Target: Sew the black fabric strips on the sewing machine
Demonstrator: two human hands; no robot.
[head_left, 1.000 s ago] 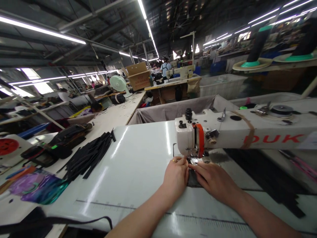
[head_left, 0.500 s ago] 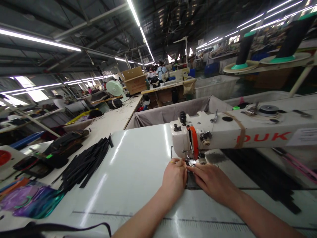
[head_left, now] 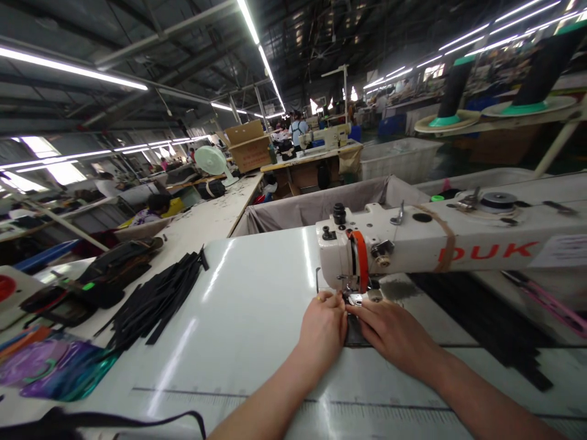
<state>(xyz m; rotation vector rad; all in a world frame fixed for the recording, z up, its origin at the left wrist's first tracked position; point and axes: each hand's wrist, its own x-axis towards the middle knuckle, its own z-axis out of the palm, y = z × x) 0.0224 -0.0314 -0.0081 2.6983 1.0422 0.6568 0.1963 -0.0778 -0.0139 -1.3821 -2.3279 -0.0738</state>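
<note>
Between the hands, just on the near side of the presser foot (head_left: pixel 356 300), a dark flat patch (head_left: pixel 354 333) is seen; whether it is material or part of the machine bed cannot be told. The left hand (head_left: pixel 323 322) is bent with its fingers drawn together beside the foot, but whether anything is gripped is hidden. The right hand (head_left: pixel 389 324) is held palm down, fingers reaching toward the left fingertips; what is pinched, if anything, cannot be told. With fingertips placed so near the stitching area of the sewing machine (head_left: pixel 408 247), a finger could be caught if the machine were run now. Any piece held there could be skewed by uneven pressure. Farther right, the black strips (head_left: pixel 481 324) under the arm could be disturbed by a careless elbow.
</note>
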